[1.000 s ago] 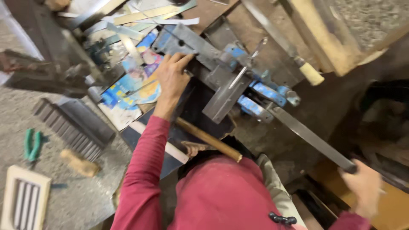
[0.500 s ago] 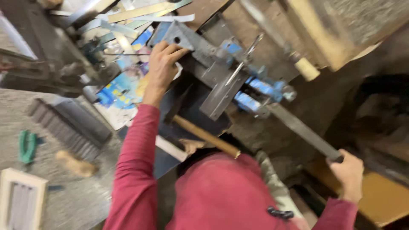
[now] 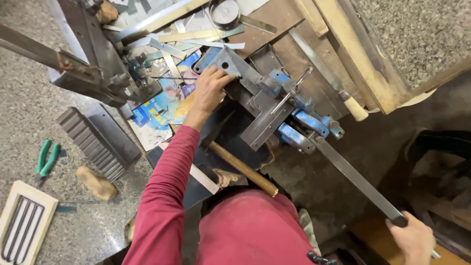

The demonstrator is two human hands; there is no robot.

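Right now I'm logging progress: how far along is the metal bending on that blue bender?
Done: a sheet piece sits clamped in the blue bender. In hand: the left hand presses the top plate; the right hand grips the lever. Left: the piece still looks flat, so the bend.

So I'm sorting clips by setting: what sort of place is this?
Most likely a small metal workshop. A blue bench tool with a long lever sits on a cluttered wooden bench, metal strips lie about, and green pliers rest on the floor.

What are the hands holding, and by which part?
Right hand grips the long metal lever bar at its free end. Left hand presses on the grey metal piece, near its end.
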